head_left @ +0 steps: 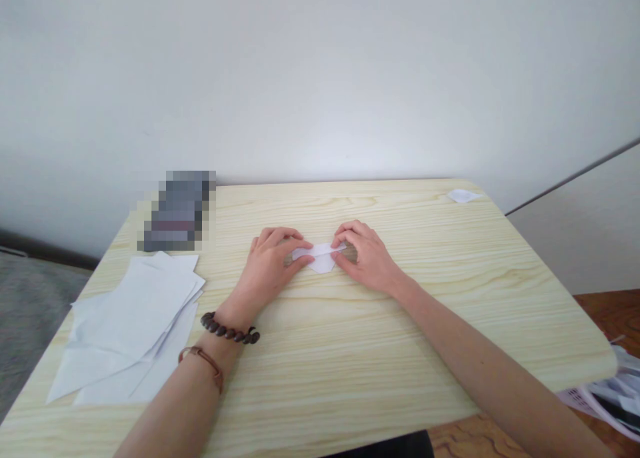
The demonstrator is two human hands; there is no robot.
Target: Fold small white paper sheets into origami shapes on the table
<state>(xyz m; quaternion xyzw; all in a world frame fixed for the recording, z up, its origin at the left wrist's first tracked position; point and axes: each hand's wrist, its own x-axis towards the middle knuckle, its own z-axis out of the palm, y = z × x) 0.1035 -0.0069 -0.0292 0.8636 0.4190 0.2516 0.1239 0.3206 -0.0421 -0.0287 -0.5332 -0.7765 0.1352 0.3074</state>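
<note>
A small folded piece of white paper lies at the middle of the table, with a straight band across its top and a tapered flap below. My left hand pinches the band's left end between thumb and fingers. At the right end, my right hand grips the same paper, its thumb and fingertips close together. Both hands rest low over the tabletop. Dark beads and a thin brown bracelet circle my left wrist.
A stack of loose white sheets spreads over the table's left side. Behind it sits a dark pixelated item. A small folded white paper lies at the far right corner. A basket stands below the table's right edge.
</note>
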